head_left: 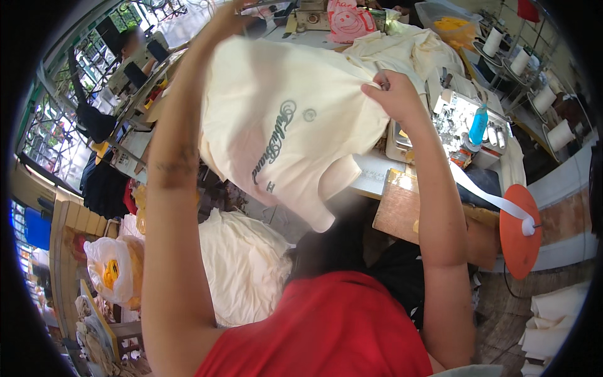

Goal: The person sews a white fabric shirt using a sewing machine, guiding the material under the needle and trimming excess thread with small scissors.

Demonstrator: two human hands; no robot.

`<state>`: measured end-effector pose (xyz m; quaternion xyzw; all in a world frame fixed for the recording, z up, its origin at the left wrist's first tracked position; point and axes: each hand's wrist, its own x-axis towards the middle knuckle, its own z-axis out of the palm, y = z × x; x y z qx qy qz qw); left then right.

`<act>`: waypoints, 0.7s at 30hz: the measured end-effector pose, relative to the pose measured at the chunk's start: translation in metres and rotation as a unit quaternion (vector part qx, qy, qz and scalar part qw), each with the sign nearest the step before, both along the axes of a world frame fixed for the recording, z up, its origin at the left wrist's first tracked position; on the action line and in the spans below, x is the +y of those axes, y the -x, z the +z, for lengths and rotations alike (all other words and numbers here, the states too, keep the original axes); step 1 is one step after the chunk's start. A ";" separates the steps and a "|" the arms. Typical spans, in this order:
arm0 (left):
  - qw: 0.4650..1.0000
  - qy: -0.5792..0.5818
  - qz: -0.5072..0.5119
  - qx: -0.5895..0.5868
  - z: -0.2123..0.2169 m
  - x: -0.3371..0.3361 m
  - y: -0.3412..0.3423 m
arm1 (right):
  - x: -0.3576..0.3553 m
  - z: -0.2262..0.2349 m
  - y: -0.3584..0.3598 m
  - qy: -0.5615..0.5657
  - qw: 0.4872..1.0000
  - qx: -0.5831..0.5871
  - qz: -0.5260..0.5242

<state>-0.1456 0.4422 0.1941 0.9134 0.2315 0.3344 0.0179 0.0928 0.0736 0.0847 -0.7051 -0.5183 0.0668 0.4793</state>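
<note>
A cream sleeveless shirt (339,125) with dark green printing hangs spread out in front of me, its neck and armhole edges pointing down. My right hand (402,99) pinches its right edge between thumb and fingers. A small grey piece (380,74), maybe a metal tool, sticks out of that same hand. Raised high at the top, my left hand (227,24) is by the shirt's upper left corner; motion smears its fingers, so its hold cannot be made out. Right of the shirt stands a sewing machine (461,119) with a blue bottle (478,125) on it.
A heap of cream cloth (242,264) lies by my left side. More cream fabric (408,53) covers the table's far part. An orange disc (520,232) carries white tape at right. Thread cones (559,135) stand on a rack. A person (135,53) sits far left.
</note>
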 end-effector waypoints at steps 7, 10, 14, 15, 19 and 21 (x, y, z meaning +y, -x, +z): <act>0.905 0.234 -0.288 0.207 -0.060 -0.232 -0.093 | -0.018 0.028 0.015 -0.006 0.990 0.131 0.059; 0.891 0.276 -0.338 0.124 -0.060 -0.224 -0.097 | -0.042 0.043 0.024 -0.006 0.938 0.338 0.076; 0.856 0.329 -0.394 0.063 -0.052 -0.222 -0.107 | -0.058 0.028 0.011 -0.037 0.930 0.359 0.074; 0.861 0.317 -0.393 0.062 -0.052 -0.221 -0.109 | -0.057 0.024 0.010 -0.057 0.932 0.352 0.070; 0.866 0.291 -0.400 0.069 -0.053 -0.211 -0.109 | -0.048 0.017 0.023 -0.050 0.945 0.318 0.062; 0.881 0.253 -0.392 0.081 -0.049 -0.213 -0.107 | -0.042 0.010 0.027 -0.048 0.949 0.307 0.058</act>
